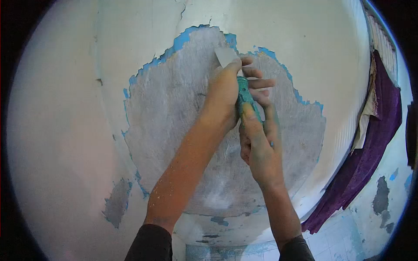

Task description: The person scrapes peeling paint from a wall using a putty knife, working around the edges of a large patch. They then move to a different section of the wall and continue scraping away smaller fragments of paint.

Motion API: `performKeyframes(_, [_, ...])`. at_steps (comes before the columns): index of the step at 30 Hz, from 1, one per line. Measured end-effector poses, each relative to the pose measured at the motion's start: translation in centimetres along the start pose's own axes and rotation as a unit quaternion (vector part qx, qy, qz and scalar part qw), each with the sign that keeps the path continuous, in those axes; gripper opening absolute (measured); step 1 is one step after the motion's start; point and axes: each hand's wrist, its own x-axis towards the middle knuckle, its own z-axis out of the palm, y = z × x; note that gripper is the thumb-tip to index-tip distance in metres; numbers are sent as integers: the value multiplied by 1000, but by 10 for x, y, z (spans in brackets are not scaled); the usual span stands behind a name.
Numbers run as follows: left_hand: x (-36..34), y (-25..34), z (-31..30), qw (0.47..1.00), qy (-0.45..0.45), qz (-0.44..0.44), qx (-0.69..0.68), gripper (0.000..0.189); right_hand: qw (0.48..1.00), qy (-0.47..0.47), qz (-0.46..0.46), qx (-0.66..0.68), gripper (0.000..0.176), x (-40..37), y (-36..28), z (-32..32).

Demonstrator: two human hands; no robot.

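A putty knife (244,92) with a worn green handle and a pale, flat blade points up and to the left in front of the wall. My right hand (262,145) is wrapped round the lower handle, its thumb lying along the front. At the blade, my left hand (224,89) pinches the metal near the neck with its thumb, while its fingers reach out behind to the right. Both hands overlap a large bare grey patch (170,117) in the cream wall paint (74,108). Ragged blue paint (182,40) lines the patch's upper edge, close above the blade.
On the right hangs a purple curtain (374,130) beside a window (383,35). Smaller bare spots mark the wall at the lower left (116,202) and far right (381,195). Pale tiles (335,243) show low down. A crack (182,11) runs above the patch.
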Motion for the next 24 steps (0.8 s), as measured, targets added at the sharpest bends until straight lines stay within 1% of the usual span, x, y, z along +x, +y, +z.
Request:
performKeyframes(1, [-1, 0, 0, 1000, 8, 2, 14, 32, 988, -4, 131, 86, 49, -6, -12, 1])
performKeyframes(2, [1, 0, -1, 999, 14, 4, 29, 32, 970, -28, 190, 152, 38, -3, -20, 1])
performKeyframes(4, [4, 1, -6, 998, 11, -6, 61, 33, 960, -74, 203, 181, 33, 7, -21, -4])
performKeyframes(6, [7, 2, -7, 998, 9, -7, 54, 32, 953, -104, 206, 197, 30, 11, -19, -11])
performKeyframes(8, [10, 0, -8, 999, 0, -1, 42, 30, 947, -99, 210, 221, 29, 9, -25, -10])
performKeyframes(10, [12, 1, -6, 998, 25, 3, 60, 29, 944, -80, 224, 228, 26, 8, -31, -7])
performKeyframes(13, [14, 3, 1, 997, 47, 15, 63, 27, 951, -65, 202, 225, 26, 13, -37, 1])
performKeyframes(14, [13, 4, 3, 997, 56, 16, 59, 27, 947, -59, 204, 242, 27, 13, -39, 1])
performKeyframes(15, [12, 4, 3, 996, 65, 16, 56, 27, 951, -50, 196, 236, 25, 10, -36, 3])
performKeyframes(16, [12, 1, 0, 996, 48, 4, 68, 27, 954, -41, 189, 228, 25, 5, -32, 6])
performKeyframes(17, [12, -1, -3, 996, 47, 11, 74, 26, 959, -33, 179, 219, 24, 2, -27, 9])
performKeyframes(18, [16, 1, -3, 996, 43, 23, 80, 26, 972, -4, 155, 175, 26, 6, -21, 14])
performKeyframes(19, [21, 5, 0, 995, 37, 36, 89, 26, 970, -10, 144, 194, 26, 14, -24, 14])
performKeyframes(20, [27, 9, 2, 998, 37, 33, 50, 26, 967, -17, 138, 213, 26, 22, -28, 15])
performKeyframes(21, [25, 9, 5, 997, 44, 23, 62, 25, 963, -22, 136, 232, 27, 25, -31, 16])
performKeyframes(22, [21, 8, 7, 996, 52, 14, 74, 25, 961, -15, 161, 223, 27, 21, -37, 15])
performKeyframes(23, [17, 7, 7, 994, 61, 4, 87, 25, 960, -30, 163, 227, 27, 15, -35, 11])
performKeyframes(24, [10, 5, 3, 996, 49, -11, 78, 24, 958, -43, 167, 230, 27, 9, -31, 7])
